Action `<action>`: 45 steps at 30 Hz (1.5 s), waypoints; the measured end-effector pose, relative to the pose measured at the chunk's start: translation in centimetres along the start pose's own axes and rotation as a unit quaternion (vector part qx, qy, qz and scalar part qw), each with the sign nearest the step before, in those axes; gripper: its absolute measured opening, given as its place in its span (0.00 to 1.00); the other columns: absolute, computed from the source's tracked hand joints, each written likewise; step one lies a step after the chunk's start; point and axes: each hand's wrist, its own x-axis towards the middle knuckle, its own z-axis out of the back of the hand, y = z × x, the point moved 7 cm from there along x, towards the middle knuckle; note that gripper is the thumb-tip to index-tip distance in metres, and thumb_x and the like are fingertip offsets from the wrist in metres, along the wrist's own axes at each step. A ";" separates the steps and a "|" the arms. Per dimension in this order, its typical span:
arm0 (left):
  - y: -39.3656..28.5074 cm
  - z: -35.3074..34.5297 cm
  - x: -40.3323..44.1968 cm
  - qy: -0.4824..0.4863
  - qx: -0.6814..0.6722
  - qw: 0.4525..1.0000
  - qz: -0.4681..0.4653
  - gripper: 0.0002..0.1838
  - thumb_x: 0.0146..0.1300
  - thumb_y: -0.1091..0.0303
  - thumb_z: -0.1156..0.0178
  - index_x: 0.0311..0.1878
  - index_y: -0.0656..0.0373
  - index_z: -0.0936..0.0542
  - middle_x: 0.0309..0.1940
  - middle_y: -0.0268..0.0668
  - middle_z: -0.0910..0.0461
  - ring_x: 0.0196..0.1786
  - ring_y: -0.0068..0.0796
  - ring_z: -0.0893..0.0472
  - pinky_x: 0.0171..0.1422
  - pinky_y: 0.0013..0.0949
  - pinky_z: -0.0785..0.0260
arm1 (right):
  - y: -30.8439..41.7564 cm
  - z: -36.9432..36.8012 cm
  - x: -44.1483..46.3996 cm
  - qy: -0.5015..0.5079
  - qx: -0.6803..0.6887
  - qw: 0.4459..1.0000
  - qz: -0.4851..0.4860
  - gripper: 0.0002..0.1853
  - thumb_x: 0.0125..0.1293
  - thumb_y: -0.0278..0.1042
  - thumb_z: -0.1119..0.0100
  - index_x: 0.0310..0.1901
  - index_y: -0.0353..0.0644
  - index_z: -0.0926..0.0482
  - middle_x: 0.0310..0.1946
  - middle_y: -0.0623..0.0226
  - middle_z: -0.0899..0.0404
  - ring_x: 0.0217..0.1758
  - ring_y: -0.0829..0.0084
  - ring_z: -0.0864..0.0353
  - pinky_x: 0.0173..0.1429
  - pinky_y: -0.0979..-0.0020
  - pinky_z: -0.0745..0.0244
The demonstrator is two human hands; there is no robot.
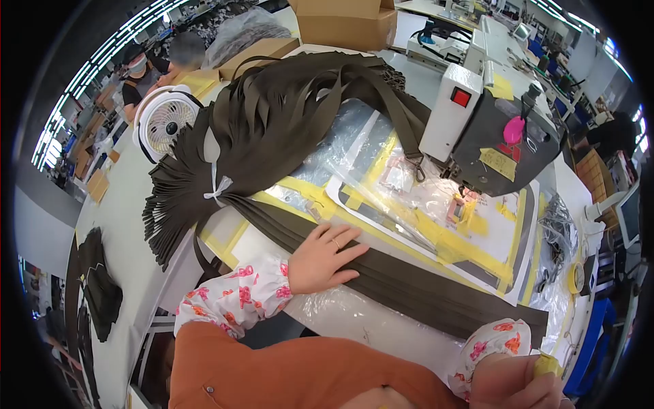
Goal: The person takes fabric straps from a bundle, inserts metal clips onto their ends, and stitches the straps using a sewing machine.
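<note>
My left hand (pixel 325 259) lies with its fingers spread on a stack of dark straps (pixel 409 290) that runs along the near side of the table. Low at the right, my right hand (pixel 521 383) pinches a small yellow piece (pixel 547 365) between thumb and fingers. Beyond my left hand, a big bundle of dark straps (pixel 272 116) is tied with a white band (pixel 217 187). A metal hook (pixel 417 170) on a strap end lies beside the sewing machine (pixel 477 123).
Yellow-taped plastic sheets (pixel 381 198) cover the table under the machine. A white fan (pixel 165 124) stands at the left, a cardboard box (pixel 344 24) at the back. More dark straps (pixel 101 290) lie at far left. A seated person (pixel 139 78) is at upper left.
</note>
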 end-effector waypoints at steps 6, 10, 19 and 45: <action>-0.3 -0.7 -1.2 -0.071 0.007 0.997 0.037 0.25 0.55 0.60 0.41 0.57 0.52 0.28 0.61 0.38 0.33 0.63 0.41 0.34 0.66 0.46 0.47 | 2.7 -0.7 -1.0 0.057 0.054 0.997 0.006 0.22 0.65 0.32 0.53 0.61 0.45 0.36 0.31 0.78 0.26 0.17 0.81 0.31 0.25 0.77 0.38; -0.4 -0.2 -1.2 -0.086 -0.015 0.996 0.028 0.25 0.52 0.60 0.39 0.55 0.55 0.27 0.58 0.39 0.30 0.61 0.41 0.32 0.65 0.46 0.45 | 3.8 -0.9 -3.2 0.005 -0.001 1.000 -0.024 0.22 0.64 0.31 0.53 0.61 0.43 0.37 0.32 0.77 0.25 0.17 0.80 0.31 0.25 0.77 0.38; -1.0 0.9 0.4 -0.032 -0.080 0.996 0.029 0.21 0.47 0.66 0.34 0.47 0.58 0.22 0.46 0.40 0.26 0.50 0.43 0.28 0.55 0.39 0.37 | -8.5 3.9 -10.4 0.370 -0.501 0.761 -0.182 0.18 0.53 0.39 0.37 0.41 0.37 0.28 0.36 0.62 0.27 0.40 0.64 0.26 0.38 0.66 0.26; 1.6 7.3 5.9 -0.173 0.001 0.984 0.035 0.16 0.57 0.69 0.40 0.18 0.65 0.30 0.15 0.49 0.33 0.19 0.46 0.31 0.24 0.40 0.44 | -7.8 18.5 -12.9 0.295 -0.587 0.620 -0.430 0.09 0.57 0.34 0.41 0.31 0.38 0.27 0.23 0.55 0.23 0.30 0.53 0.22 0.34 0.58 0.29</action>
